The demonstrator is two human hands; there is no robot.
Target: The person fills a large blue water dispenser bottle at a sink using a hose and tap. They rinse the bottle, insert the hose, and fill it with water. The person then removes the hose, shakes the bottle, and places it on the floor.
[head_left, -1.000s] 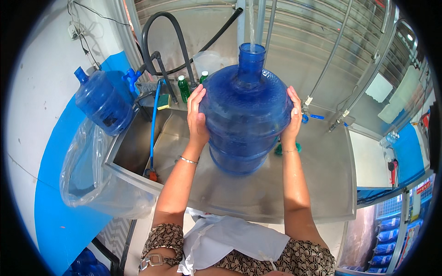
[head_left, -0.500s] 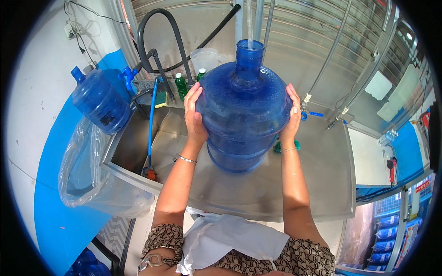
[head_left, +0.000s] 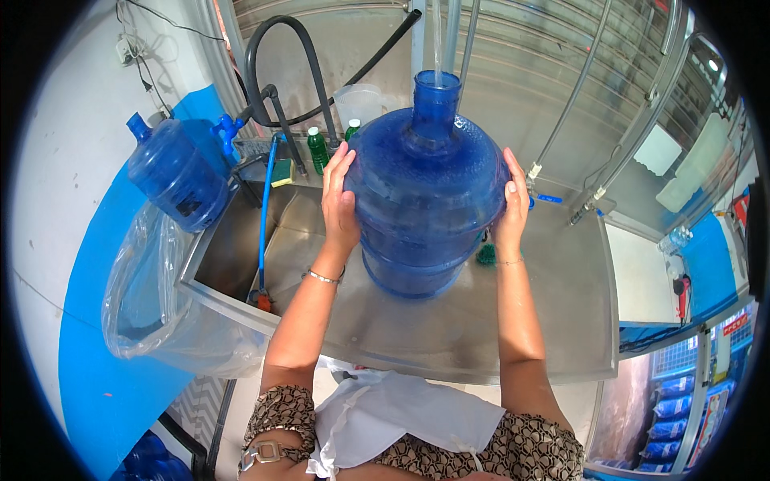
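Observation:
A large blue water jug [head_left: 425, 208] stands upright on the steel sink counter [head_left: 385, 333], its neck pointing up. Into its mouth runs a thin clear stream [head_left: 438, 44] from above; the source is out of view. My left hand [head_left: 341, 208] lies along the jug's left shoulder, palm inward, fingers stretched upward. On the opposite side my right hand [head_left: 509, 208] presses in the same way, so the jug sits between both palms. Part of a green scrub brush [head_left: 486, 254] shows behind the jug, near my right wrist.
A sink basin [head_left: 241, 248] holds a blue hose [head_left: 265, 212]. Behind it are a sponge [head_left: 282, 171], green bottles [head_left: 318, 150] and a black hose [head_left: 250, 64]. Another blue jug [head_left: 180, 176] leans at the left, above a clear plastic bag [head_left: 140, 297]. Metal pipes [head_left: 573, 96] rise at the right.
My right hand has shifted slightly outward and down along the jug's side. The jug and my left hand look nearly the same; the stream still enters the neck.

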